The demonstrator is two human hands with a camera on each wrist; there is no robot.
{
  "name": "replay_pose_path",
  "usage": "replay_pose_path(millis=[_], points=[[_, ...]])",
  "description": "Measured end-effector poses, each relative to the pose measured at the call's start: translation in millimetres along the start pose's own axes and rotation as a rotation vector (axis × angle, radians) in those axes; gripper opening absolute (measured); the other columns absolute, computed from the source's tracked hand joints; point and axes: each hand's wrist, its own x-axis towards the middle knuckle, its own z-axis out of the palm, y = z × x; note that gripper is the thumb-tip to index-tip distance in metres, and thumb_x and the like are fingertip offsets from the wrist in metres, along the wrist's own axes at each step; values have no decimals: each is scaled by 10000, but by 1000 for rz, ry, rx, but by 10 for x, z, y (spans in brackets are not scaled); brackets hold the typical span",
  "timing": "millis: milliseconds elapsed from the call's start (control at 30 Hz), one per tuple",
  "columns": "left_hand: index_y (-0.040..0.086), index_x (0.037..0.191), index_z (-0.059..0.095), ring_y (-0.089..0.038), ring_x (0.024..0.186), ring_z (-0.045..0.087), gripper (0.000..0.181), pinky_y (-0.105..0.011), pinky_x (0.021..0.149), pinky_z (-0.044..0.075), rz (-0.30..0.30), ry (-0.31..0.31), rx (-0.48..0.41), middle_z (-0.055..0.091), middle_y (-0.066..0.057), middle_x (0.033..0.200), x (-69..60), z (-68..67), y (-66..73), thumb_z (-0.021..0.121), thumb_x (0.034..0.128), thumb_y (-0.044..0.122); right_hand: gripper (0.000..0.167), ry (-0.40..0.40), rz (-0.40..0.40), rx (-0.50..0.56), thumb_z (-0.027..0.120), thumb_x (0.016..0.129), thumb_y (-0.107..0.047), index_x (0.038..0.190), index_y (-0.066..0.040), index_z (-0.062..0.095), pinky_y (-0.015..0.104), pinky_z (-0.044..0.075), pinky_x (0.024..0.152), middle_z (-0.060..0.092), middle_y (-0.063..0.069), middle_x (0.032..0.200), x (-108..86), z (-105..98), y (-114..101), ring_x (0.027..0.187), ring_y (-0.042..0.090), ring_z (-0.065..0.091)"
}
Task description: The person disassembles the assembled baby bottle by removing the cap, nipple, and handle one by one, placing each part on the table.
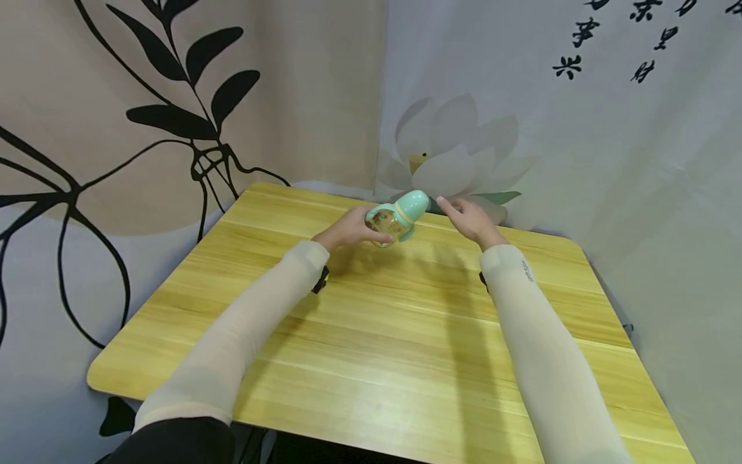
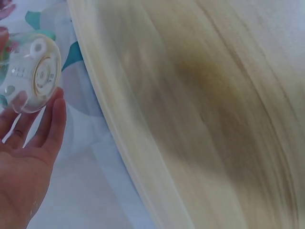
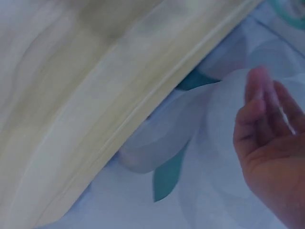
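A baby bottle with a clear, patterned body (image 1: 387, 223) and a rounded mint-green cap (image 1: 413, 205) is held up over the far part of the table, tilted with its cap to the upper right. My left hand (image 1: 352, 228) grips the body, thumb along the near side. In the left wrist view the clear base of the bottle (image 2: 45, 76) faces the camera, with fingers of the left hand (image 2: 31, 155) curved around it. My right hand (image 1: 474, 224) hovers just right of the cap, apart from it. Its fingers are loosely bent and hold nothing in the right wrist view (image 3: 271, 148).
The wooden table (image 1: 359, 348) spreads below both arms. Behind its far edge hangs a pale curtain (image 1: 324, 90) with dark leaves, a lotus flower and black characters printed on it.
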Motion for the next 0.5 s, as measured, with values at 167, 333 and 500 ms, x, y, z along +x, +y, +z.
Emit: replay_pose_path(millis=[167,333,500], points=[[90,1290,655,-251,1051,684,573,-406,890,593,21,18,25,708,-92,1179,77,-50,56,922,835,312,973,4,-33,121,279,962,-874,1385,-75,637,462,500,823,732,128,992,0,-44,-267,886,318,687],[102,1284,652,-243,1016,690,577,-395,858,600,33,6,30,712,-84,1163,92,-17,35,919,831,340,927,26,-25,137,352,925,-901,1229,-86,671,368,463,716,708,61,878,22,78,-398,786,238,659],[86,1320,660,-245,1021,697,582,-405,872,601,49,-19,24,725,-86,1175,82,32,16,898,848,328,837,100,2,234,445,916,-879,1042,-80,663,346,474,694,705,79,807,61,286,-386,728,226,661]])
